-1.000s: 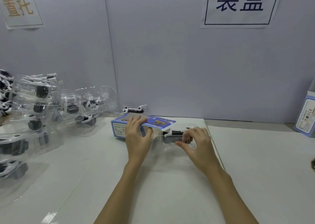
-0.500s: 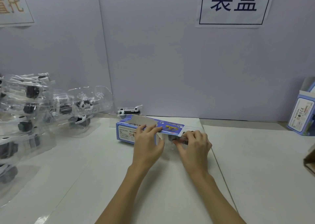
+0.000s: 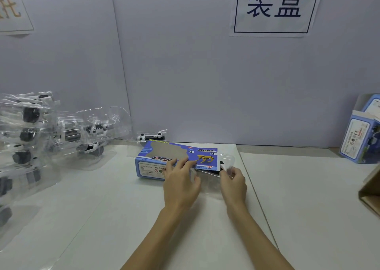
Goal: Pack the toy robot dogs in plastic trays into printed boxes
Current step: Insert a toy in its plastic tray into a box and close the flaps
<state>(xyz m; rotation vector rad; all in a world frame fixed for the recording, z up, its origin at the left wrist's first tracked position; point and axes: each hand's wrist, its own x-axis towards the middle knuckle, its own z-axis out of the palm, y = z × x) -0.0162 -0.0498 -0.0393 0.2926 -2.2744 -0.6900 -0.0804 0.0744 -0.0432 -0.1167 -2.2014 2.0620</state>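
A blue printed box lies on its side on the white worktop, its open end facing right. The left hand rests against the box's near face, fingers spread and reaching up onto the top panel beside the yellow dog picture; they press rather than curl round anything. A clear plastic tray sticks out of the open end, partly inside the box, with a dark part of the toy robot dog just visible through the plastic (most of the toy is hidden by the box and the hands). The right hand is at the tray's outer end, its fingers curled and pinching the tray's edge just beside the box mouth. So the tray lies between the two hands, touching the right fingers and running under the left fingertips into the box.

To the left on the worktop stands a stack of filled trays, with another filled tray near it. A small loose white-and-black piece lies just behind the box against the wall. At the far right another printed box stands upright, and a brown carton corner shows at the edge. A sign hangs on the wall above.
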